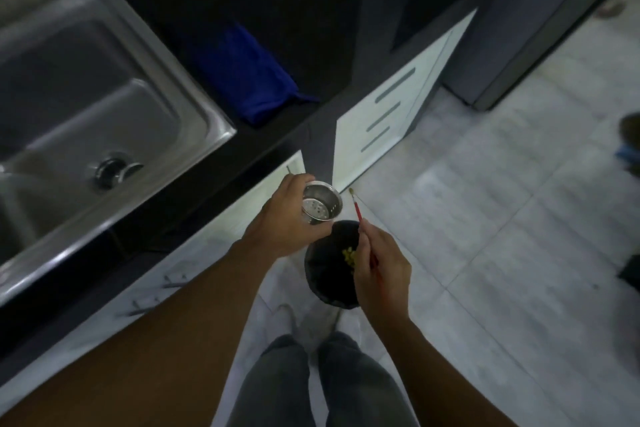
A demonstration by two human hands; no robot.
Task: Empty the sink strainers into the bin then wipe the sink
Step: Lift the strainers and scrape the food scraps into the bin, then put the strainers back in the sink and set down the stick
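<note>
Bin (325,274) partly hidden behind hands; sink (86,108) cut by left edge; whole view blurred.

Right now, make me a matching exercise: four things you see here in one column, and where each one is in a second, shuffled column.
Things:
1. strainer
2. red stick
3. blue cloth
4. bin

Places:
A. on the dark counter beside the sink
B. on the floor, below both hands
C. in the left hand
D. in the right hand

Pairs: 1-C, 2-D, 3-A, 4-B
</note>
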